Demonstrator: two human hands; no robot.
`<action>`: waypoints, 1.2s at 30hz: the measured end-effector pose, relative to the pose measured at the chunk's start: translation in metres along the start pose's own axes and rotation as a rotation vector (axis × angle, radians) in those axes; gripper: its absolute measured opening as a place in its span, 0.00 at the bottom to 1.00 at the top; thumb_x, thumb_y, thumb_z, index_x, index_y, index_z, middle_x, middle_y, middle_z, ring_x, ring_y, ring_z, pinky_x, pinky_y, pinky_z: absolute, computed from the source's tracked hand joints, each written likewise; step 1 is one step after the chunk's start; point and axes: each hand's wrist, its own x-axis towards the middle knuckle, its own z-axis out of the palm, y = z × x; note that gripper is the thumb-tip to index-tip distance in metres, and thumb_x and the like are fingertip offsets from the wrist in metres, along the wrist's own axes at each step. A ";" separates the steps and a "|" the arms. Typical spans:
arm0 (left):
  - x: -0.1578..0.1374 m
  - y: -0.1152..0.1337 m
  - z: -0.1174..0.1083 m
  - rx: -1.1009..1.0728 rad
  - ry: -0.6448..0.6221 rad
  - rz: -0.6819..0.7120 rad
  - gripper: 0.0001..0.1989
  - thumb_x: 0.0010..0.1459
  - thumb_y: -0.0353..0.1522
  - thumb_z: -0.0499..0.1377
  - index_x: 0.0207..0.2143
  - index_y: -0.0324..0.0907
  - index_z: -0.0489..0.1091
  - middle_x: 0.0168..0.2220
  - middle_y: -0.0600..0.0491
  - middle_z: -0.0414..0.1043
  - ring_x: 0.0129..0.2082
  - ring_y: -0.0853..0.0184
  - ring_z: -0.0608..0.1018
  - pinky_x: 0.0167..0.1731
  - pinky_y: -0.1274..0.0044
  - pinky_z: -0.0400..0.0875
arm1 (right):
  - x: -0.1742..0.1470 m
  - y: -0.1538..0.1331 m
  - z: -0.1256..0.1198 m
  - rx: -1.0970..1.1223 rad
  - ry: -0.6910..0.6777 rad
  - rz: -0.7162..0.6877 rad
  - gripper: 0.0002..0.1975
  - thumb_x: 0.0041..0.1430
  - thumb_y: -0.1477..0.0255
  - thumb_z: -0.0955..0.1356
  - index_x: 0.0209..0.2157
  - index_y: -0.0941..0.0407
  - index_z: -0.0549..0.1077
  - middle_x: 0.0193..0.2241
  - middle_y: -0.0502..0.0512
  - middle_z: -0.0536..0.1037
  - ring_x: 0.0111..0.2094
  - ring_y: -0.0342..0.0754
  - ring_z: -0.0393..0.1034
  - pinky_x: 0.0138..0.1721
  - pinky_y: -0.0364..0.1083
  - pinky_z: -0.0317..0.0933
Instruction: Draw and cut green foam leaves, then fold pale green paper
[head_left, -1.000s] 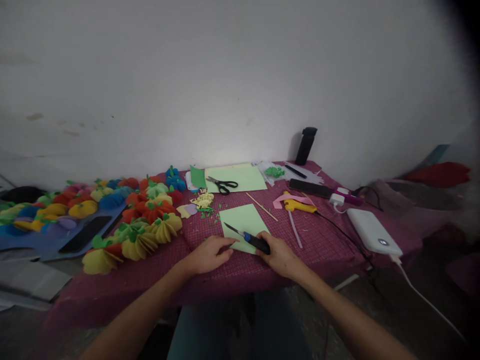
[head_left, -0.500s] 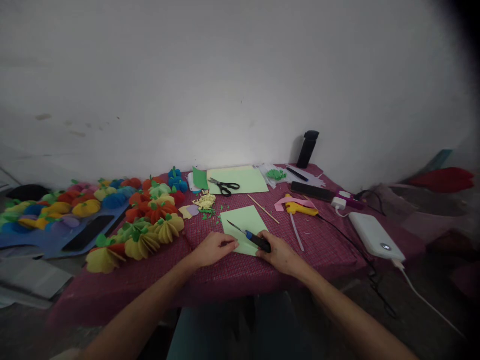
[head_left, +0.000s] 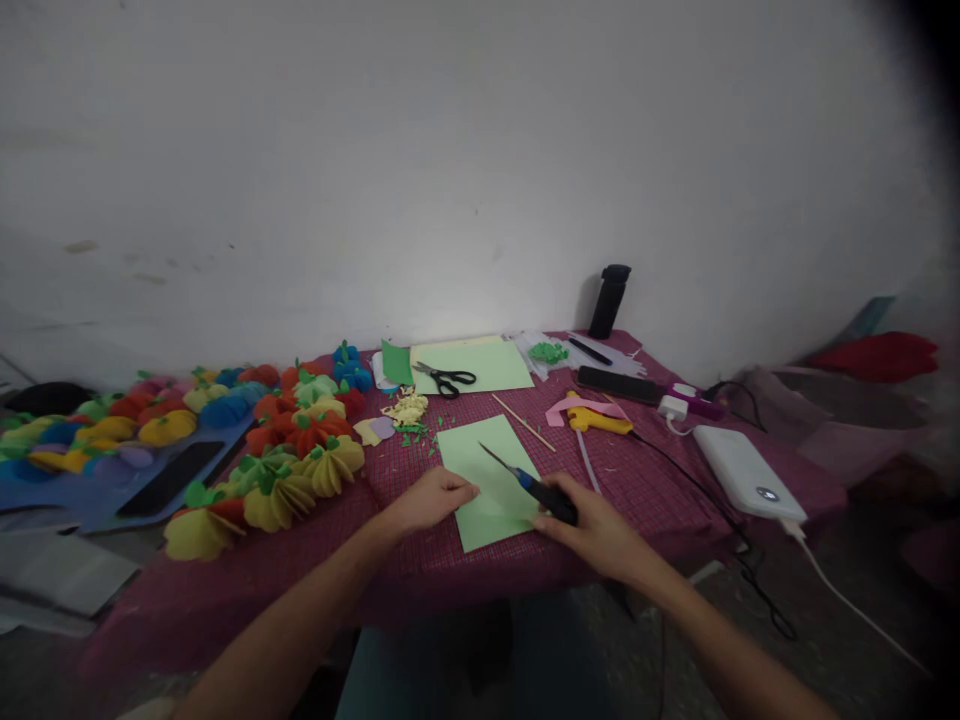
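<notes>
A light green sheet of paper (head_left: 491, 465) lies flat on the patterned tablecloth in front of me. At its left edge is my left hand (head_left: 435, 497), closed, with the fingertips pressed on the paper. My right hand (head_left: 592, 515) is wrapped round a slim-bladed cutting tool (head_left: 555, 497) with a black handle and a blue collar. Its thin, pointed blade slants up and left over the sheet, and I cannot tell whether it touches. The right fingertips are at the sheet's lower right edge. A thin wooden stick (head_left: 523, 422) lies just beyond the paper.
Black-handled scissors (head_left: 446, 378) lie on more green paper (head_left: 487, 365) at the back. Paper pumpkins (head_left: 300, 425) crowd the left. On the right are a yellow glue gun (head_left: 600, 420) with its cord, a white power bank (head_left: 750, 475) and a black bottle (head_left: 609, 302).
My right hand and the cutting tool have moved right and slightly nearer to me. More of the green sheet's near part now shows. My left hand stays at the left edge.
</notes>
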 end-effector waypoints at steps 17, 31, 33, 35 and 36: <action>-0.009 0.005 0.003 0.032 -0.002 0.025 0.22 0.60 0.44 0.47 0.17 0.40 0.55 0.19 0.59 0.46 0.20 0.73 0.53 0.21 0.80 0.49 | -0.076 0.004 0.003 -0.434 -0.140 -0.052 0.27 0.54 0.75 0.65 0.56 0.46 0.63 0.41 0.58 0.72 0.40 0.53 0.68 0.40 0.51 0.65; 0.009 0.035 0.017 0.337 0.136 0.129 0.22 0.64 0.42 0.44 0.46 0.40 0.71 0.47 0.49 0.73 0.47 0.62 0.72 0.48 0.72 0.62 | -0.088 0.017 -0.003 -0.630 0.041 0.022 0.23 0.56 0.72 0.64 0.55 0.51 0.64 0.39 0.59 0.72 0.38 0.55 0.69 0.37 0.52 0.66; 0.020 0.041 0.032 0.491 0.127 0.234 0.22 0.65 0.41 0.43 0.55 0.40 0.63 0.55 0.48 0.64 0.56 0.63 0.65 0.55 0.70 0.54 | -0.088 0.016 -0.003 -0.653 0.034 0.022 0.22 0.57 0.73 0.64 0.55 0.52 0.64 0.39 0.59 0.72 0.38 0.54 0.70 0.36 0.52 0.67; 0.030 0.042 0.047 0.625 0.075 0.245 0.24 0.65 0.42 0.42 0.59 0.42 0.57 0.61 0.47 0.53 0.61 0.60 0.56 0.58 0.65 0.47 | -0.088 0.017 -0.002 -0.681 0.031 0.032 0.22 0.57 0.73 0.64 0.55 0.53 0.64 0.39 0.59 0.72 0.37 0.53 0.70 0.35 0.51 0.68; 0.034 0.042 0.054 0.670 0.050 0.242 0.25 0.65 0.44 0.41 0.60 0.44 0.54 0.62 0.47 0.50 0.62 0.60 0.53 0.58 0.63 0.45 | -0.088 0.017 -0.003 -0.694 0.031 0.034 0.22 0.57 0.73 0.64 0.55 0.53 0.64 0.39 0.59 0.72 0.37 0.53 0.71 0.34 0.51 0.68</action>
